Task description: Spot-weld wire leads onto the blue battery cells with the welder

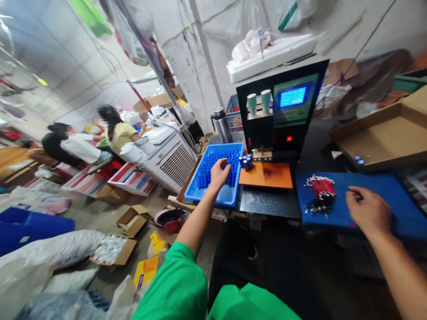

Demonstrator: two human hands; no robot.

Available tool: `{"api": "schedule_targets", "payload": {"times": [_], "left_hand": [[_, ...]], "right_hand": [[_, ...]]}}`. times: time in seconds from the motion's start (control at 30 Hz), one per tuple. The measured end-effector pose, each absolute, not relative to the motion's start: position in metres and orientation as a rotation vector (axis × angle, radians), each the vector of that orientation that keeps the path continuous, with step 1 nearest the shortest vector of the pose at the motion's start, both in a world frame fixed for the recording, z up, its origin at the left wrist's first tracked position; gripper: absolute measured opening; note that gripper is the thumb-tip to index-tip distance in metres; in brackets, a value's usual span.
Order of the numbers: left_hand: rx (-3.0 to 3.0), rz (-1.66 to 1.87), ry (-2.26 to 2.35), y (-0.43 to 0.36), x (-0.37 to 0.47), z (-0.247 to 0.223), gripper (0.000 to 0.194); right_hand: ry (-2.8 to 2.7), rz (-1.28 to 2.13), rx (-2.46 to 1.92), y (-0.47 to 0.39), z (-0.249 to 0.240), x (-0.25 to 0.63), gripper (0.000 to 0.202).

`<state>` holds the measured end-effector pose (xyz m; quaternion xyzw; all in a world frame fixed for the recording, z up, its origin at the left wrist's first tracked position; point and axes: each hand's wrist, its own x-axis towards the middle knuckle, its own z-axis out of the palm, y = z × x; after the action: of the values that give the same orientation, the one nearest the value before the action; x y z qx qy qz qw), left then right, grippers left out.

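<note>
Your left hand (219, 175), seemingly picking blue cylinders (203, 178) from the left blue plastic tray (200, 194), likely needs a pinch next; right hand (371, 211) curled, I can't tell either grip.

A bright green shirt (247, 304) (its left sleeve (175, 280) cut short) tops plain dark trousers (230, 258).

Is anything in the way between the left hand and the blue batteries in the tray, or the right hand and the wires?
Nothing visible is. The left hand is at the blue batteries in the open-topped tray. Between the right hand and the wires, only blue mat shows.
</note>
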<state>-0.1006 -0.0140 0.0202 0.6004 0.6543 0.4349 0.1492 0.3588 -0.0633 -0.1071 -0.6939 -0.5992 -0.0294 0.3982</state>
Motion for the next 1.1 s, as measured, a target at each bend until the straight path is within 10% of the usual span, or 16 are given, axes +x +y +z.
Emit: {"api": "schedule_targets", "payload": {"times": [0.43, 1.1], "left_hand": [[1.412, -0.017, 2.815, -0.071, -0.157, 0.021, 0.056], [1.169, 0.787, 2.748, -0.051, -0.158, -0.006, 0.062]], "right_hand": [[-1.523, -0.057, -1.795, -0.065, -0.108, 0.358, 0.041], [-1.509, -0.002, -1.789, -0.064, -0.105, 0.36, 0.033]]}}
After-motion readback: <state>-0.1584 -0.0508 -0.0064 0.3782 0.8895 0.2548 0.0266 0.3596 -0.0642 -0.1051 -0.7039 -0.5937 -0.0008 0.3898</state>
